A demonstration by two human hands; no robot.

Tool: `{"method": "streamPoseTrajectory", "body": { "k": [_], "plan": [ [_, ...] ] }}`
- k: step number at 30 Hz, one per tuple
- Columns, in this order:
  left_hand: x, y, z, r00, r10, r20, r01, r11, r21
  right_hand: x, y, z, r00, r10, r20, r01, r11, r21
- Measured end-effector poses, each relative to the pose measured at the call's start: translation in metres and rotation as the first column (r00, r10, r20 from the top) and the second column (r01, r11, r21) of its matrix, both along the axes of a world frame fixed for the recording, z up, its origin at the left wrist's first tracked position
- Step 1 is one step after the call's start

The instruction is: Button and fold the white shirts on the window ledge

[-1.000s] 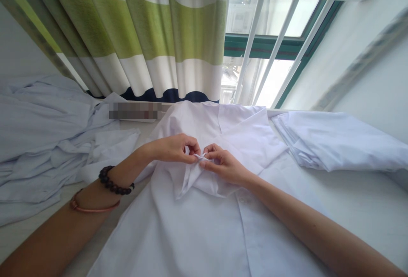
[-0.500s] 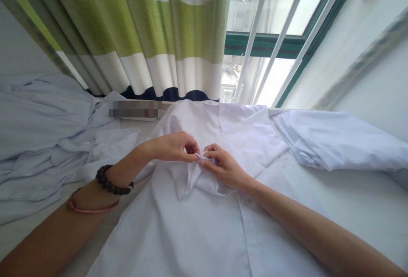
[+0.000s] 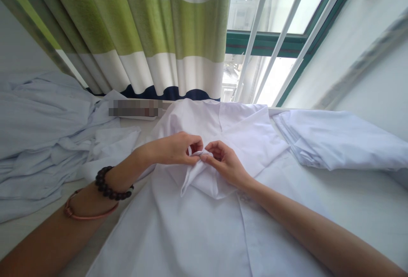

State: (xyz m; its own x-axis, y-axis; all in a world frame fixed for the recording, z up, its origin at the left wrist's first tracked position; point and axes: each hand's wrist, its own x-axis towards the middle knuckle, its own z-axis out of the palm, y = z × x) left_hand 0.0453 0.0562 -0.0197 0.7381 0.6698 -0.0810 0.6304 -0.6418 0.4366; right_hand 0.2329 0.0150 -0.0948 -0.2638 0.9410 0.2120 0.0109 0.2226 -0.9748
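In the head view, we had a white button-front garment (image 3: 191, 230) (a coat or a long shirt, we could not tell which) spread over the middle of the pale worktop (image 3: 353, 200), from its far edge down past the bottom of the view. Over its front lay a bunched fold (image 3: 200, 179), with one narrow end hanging down.

Our left hand (image 3: 180, 148) had thumb and forefinger curled round and nearly closed, gripping the upper rim of that fold. Our right hand (image 3: 228, 164) met it just beside: the thumb pressed on the cloth, the forefinger bent close over it, the other fingers loosely curled. What lay between the fingertips was too small to make out.

As we judged it, the work was partway: the body was laid out and the fold gathered up, but the fold was neither flat nor released.

Toward the far right corner sat a folded white bundle (image 3: 347, 138), neatly stacked; along the left edge lay a loose heap of white garments (image 3: 35, 128). A shallow white tray (image 3: 148, 118), its contents blurred, stood by the far edge, below the striped curtain (image 3: 143, 26).
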Motion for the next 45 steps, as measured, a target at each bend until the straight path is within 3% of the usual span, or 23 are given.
{"method": "streamPoseTrajectory", "body": {
  "k": [7, 14, 20, 27, 32, 38, 42, 45],
  "plan": [
    [0.004, -0.005, 0.002, 0.998, 0.051, 0.037, -0.054, 0.994, 0.097, 0.003, 0.000, 0.001, 0.995, -0.011, 0.096, 0.005, 0.998, 0.058],
    [0.001, -0.002, 0.003, 0.993, 0.052, 0.102, -0.052, 0.999, 0.004, 0.002, -0.002, 0.002, 0.989, -0.020, 0.143, 0.005, 0.994, 0.106],
    [0.000, -0.002, 0.002, 0.996, 0.048, 0.070, -0.050, 0.998, 0.026, 0.003, 0.000, 0.002, 0.986, -0.033, 0.161, 0.014, 0.993, 0.120],
    [0.007, -0.008, 0.005, 0.998, 0.041, -0.055, -0.031, 0.986, 0.165, 0.001, -0.001, -0.001, 0.988, -0.079, 0.135, 0.059, 0.988, 0.143],
    [0.009, -0.008, 0.002, 0.994, 0.009, -0.110, 0.019, 0.967, 0.253, 0.003, 0.001, -0.004, 0.958, -0.134, 0.253, 0.057, 0.955, 0.292],
    [0.007, -0.002, -0.007, 0.998, -0.039, -0.055, 0.054, 0.950, 0.308, 0.007, 0.000, -0.003, 0.880, -0.221, 0.421, 0.005, 0.890, 0.457],
    [0.007, 0.001, -0.010, 0.999, -0.019, 0.027, 0.010, 0.955, 0.297, 0.003, -0.003, 0.000, 0.896, -0.239, 0.375, 0.076, 0.914, 0.399],
    [0.005, 0.003, -0.008, 0.998, -0.008, 0.069, -0.006, 0.980, 0.200, -0.001, -0.007, 0.001, 0.923, -0.227, 0.311, 0.136, 0.948, 0.289]
  ]
}}
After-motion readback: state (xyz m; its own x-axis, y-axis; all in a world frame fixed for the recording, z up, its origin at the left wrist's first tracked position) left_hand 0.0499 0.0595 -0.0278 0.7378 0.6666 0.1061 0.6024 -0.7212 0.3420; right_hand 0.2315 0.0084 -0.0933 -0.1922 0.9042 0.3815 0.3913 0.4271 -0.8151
